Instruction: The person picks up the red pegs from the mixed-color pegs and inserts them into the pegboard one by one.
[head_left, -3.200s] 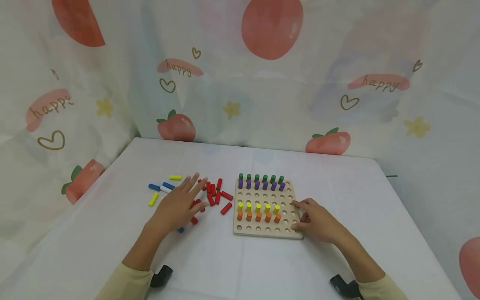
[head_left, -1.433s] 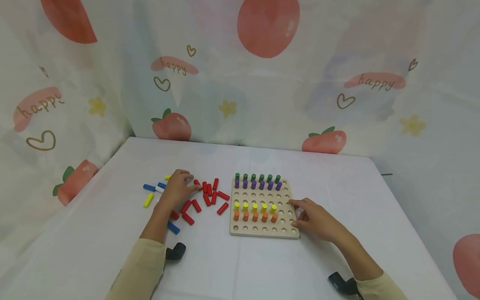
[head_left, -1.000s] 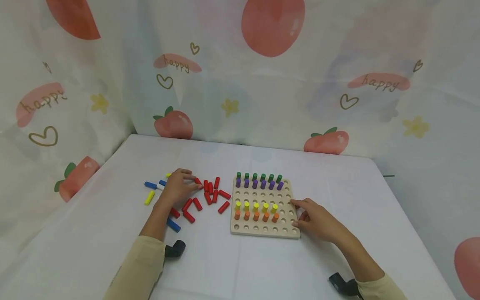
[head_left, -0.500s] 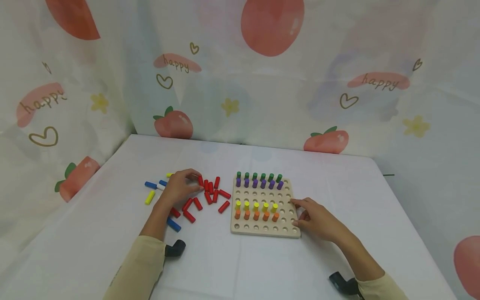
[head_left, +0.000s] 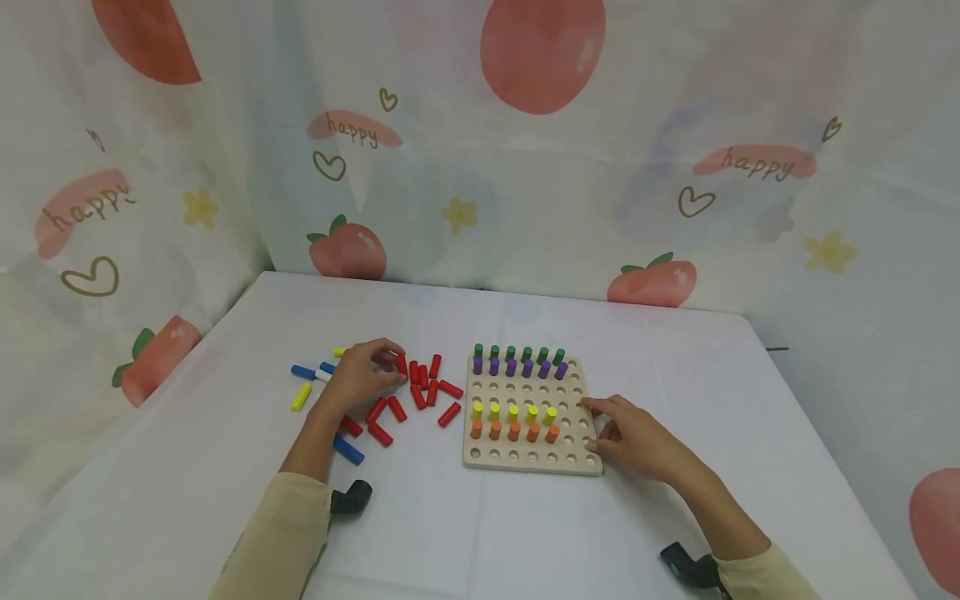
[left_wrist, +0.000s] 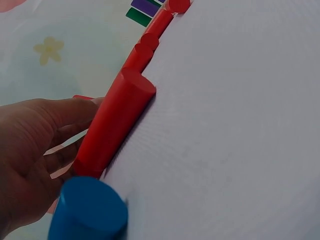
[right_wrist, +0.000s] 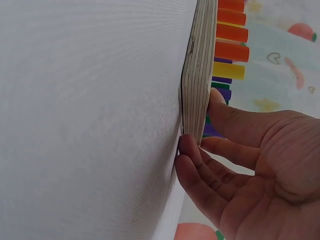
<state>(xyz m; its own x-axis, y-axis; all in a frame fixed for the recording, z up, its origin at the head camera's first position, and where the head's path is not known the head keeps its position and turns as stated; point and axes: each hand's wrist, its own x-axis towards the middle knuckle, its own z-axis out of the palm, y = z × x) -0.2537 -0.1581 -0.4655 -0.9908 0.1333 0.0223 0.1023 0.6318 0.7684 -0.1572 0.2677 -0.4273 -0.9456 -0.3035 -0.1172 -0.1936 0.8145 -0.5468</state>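
In the head view my left hand [head_left: 362,377] is over the left side of the pile, its thumb and fingertips pinching a red peg [head_left: 401,364]. The left wrist view shows that hand [left_wrist: 35,150] partly hidden behind a nearer red peg [left_wrist: 116,120] and a blue peg [left_wrist: 90,210]. My right hand [head_left: 637,440] grips the right edge of the wooden pegboard [head_left: 532,468]. In the right wrist view the thumb lies on the board's top face, with fingers by its side edge [right_wrist: 196,85]. Green pegs [head_left: 511,353], purple pegs [head_left: 511,367], yellow pegs [head_left: 513,413] and orange pegs [head_left: 513,432] stand in rows.
Several loose red pegs [head_left: 423,377] lie between my left hand and the board. Blue pegs [head_left: 348,450], yellow pegs [head_left: 302,397] and a white peg [head_left: 323,376] lie around my left hand and forearm. A printed curtain surrounds the white table [head_left: 450,533].
My left hand, earlier spread over the pile, has drawn its fingers together on a red peg, which has shifted slightly and turned more upright. The right hand has kept its hold on the pegboard.
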